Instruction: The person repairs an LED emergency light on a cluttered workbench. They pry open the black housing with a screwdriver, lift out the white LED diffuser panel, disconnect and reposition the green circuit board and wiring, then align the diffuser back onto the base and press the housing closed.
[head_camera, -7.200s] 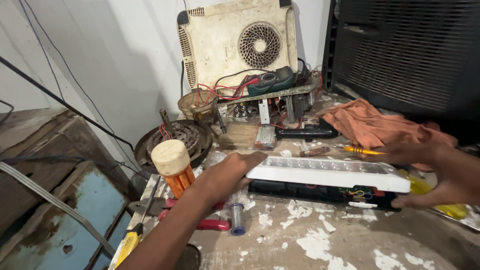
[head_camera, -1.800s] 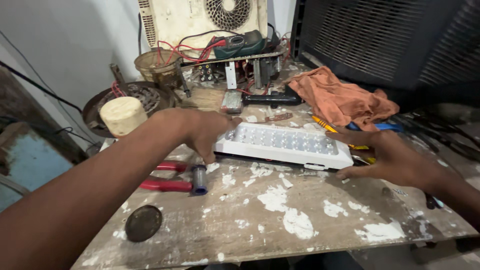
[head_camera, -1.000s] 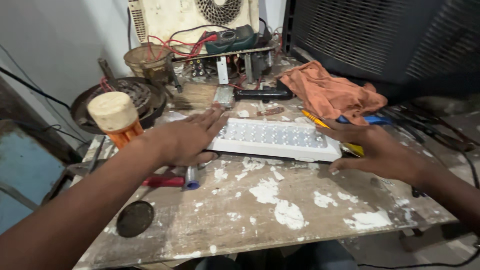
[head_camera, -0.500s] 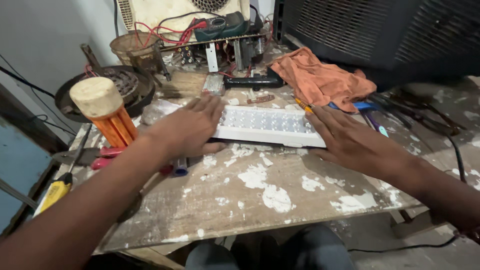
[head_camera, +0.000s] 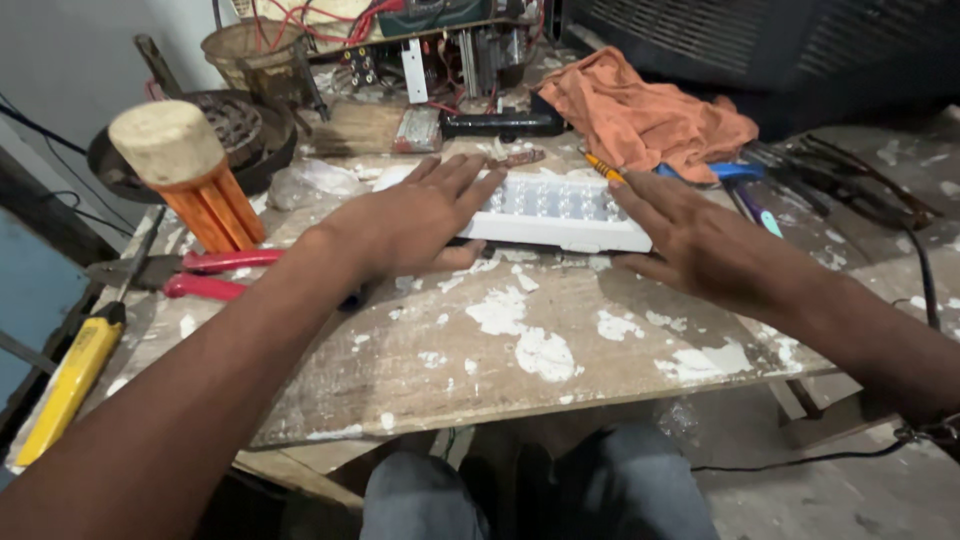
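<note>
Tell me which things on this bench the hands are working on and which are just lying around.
In hand:
left hand, flat on the white rectangular plastic LED lamp panel
right hand, open at the panel's right end

Lying about:
crumpled orange cloth
red-handled pliers
yellow-handled screwdriver
orange cylinder with cream cap

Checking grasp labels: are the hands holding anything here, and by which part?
No closed grip. Left hand lies flat on the left end of the white rectangular plastic LED lamp; right hand rests open at its right end.
</note>
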